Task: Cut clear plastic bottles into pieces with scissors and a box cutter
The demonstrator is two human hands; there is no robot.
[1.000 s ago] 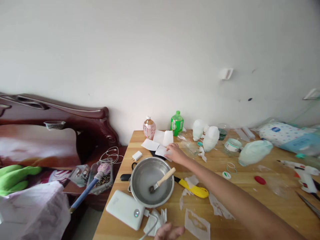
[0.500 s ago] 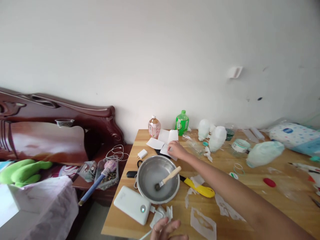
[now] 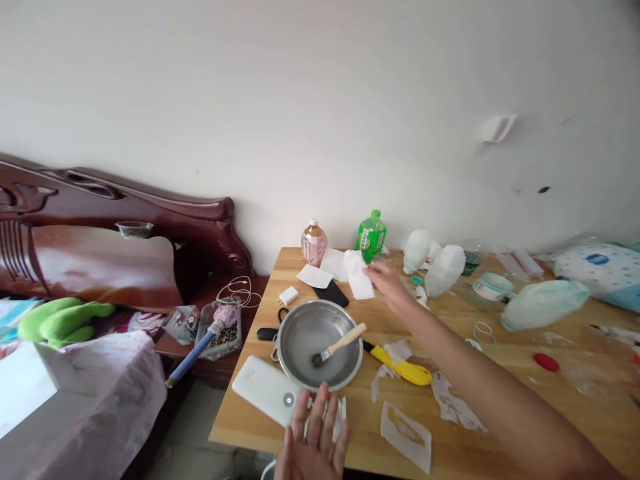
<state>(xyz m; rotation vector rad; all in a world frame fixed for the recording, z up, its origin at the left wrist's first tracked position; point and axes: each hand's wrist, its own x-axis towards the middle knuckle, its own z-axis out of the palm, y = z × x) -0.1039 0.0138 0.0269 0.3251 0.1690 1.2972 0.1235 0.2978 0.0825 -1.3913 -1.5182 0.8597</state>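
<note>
So the right hand (image 3: 384, 280) is pinching a white sheet (image 3: 359, 277) by its right edge, thumb and fingers pressed together on it; the sheet is over the back part of the wooden table (image 3: 285, 270), just in front of the green bottle (image 3: 371, 240), and I can't tell if its lower end touches the wood; two more pale sheets are right by it, a flat one (image 3: 315, 276) partly over a black slab (image 3: 333, 293) and another (image 3: 334, 263) near the pink-labelled bottle (image 3: 313, 245).

The left hand (image 3: 313, 443) is palm up down at the near edge, fingers a bit spread; its tips overlap the near rim of the metal bowl (image 3: 296, 333) from this angle, can't say if they touch; a white power bank (image 3: 265, 390) is just left of it; the bowl has cloudy liquid in it and a wooden-handled brush (image 3: 345, 339), bristles down, handle over the right rim; a yellow-handled knife (image 3: 407, 371) lies just right of that.
</note>
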